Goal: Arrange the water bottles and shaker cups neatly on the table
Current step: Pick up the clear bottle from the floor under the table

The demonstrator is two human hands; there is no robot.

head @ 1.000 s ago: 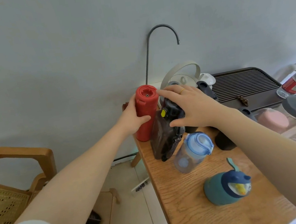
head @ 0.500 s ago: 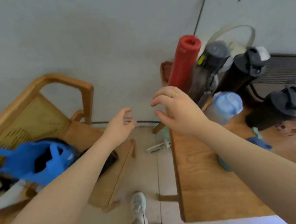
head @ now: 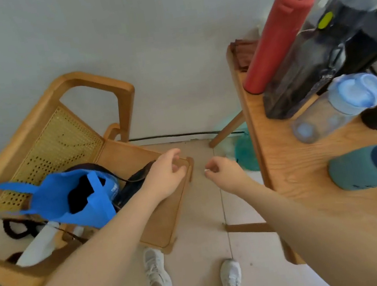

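Now I'm hovering my left hand (head: 166, 178) and right hand (head: 224, 171) — fingers loosely curled, holding nothing — beside the wooden table (head: 283, 157) where the tall red bottle (head: 275, 40) stands, probably reaching next toward the blue fabric bag (head: 80, 197) on the cane-backed wooden chair (head: 53, 139).

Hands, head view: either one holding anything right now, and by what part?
Nothing is held. The left hand hovers over the chair seat and the right hand over the floor, fingers loosely curled, both clear of the bottles on the table.
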